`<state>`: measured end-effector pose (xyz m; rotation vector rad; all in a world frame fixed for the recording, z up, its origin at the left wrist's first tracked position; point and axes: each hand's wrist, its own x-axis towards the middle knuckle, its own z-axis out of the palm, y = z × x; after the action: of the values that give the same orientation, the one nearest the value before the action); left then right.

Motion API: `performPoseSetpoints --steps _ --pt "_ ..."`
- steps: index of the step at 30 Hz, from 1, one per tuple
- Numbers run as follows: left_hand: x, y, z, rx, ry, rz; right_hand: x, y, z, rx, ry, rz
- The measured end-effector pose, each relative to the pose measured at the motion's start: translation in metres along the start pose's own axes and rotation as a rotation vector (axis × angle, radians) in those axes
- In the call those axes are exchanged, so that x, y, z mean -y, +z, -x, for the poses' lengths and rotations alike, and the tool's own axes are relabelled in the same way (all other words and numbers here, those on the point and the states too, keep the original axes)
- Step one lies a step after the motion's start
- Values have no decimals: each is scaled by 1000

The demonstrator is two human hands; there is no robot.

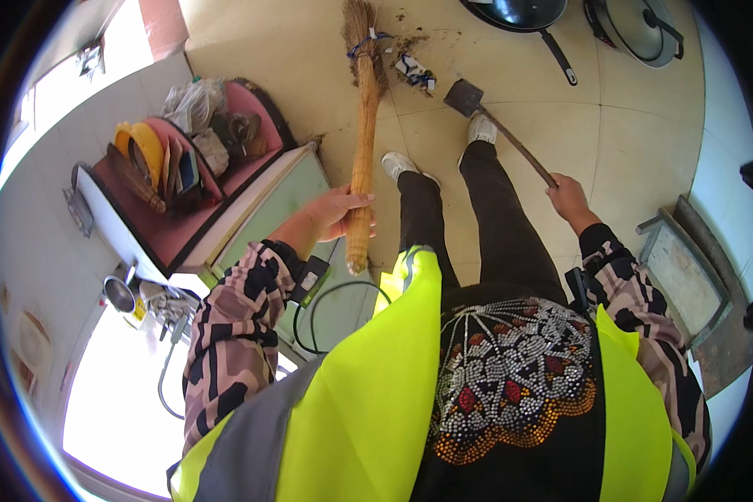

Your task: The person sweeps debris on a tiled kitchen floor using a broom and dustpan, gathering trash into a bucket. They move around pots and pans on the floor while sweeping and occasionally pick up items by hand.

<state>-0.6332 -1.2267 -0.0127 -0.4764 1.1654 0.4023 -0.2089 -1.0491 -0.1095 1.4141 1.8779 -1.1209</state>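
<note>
My left hand [341,214] grips the thick bound handle of a straw broom [365,135], whose bristles point away from me along the floor. In my right hand [568,196] is the end of a long, thin-handled shovel [465,97] with a small dark square blade. That blade is beside my right shoe [482,129]. Between the broom's bristles and the shovel blade lies a patch of debris [409,47], dark crumbs and dirt. Among it is a crumpled white and blue scrap [415,70].
A wok [521,14] and a lidded pan [640,31] sit on the floor at the far right. To my left stands a green cabinet [288,201] with a cluttered pink shelf [188,229] and a yellow hard hat [143,150]. A small wooden stool [687,270] leans at the right wall.
</note>
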Motion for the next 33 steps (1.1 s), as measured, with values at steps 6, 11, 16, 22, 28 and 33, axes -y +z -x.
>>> performPoseSetpoints --steps 6,11,16,22,28,33 --pt "-17 -5 -13 -330 145 -354 -3 22 -4 2 -36 -12" --pt "-17 -36 8 -585 300 -561 0 48 -16 17 1 -50" --pt "-111 -112 -24 -954 317 -1532 21 97 -30 -13 -22 -196" --pt "-105 -115 -44 -928 145 -1871 36 131 -28 -102 39 -299" --pt "0 -74 -27 -685 -32 -1663 51 156 -14 -122 36 -381" --pt "58 -43 -21 -552 -108 -1611 52 151 -19 -130 31 -400"
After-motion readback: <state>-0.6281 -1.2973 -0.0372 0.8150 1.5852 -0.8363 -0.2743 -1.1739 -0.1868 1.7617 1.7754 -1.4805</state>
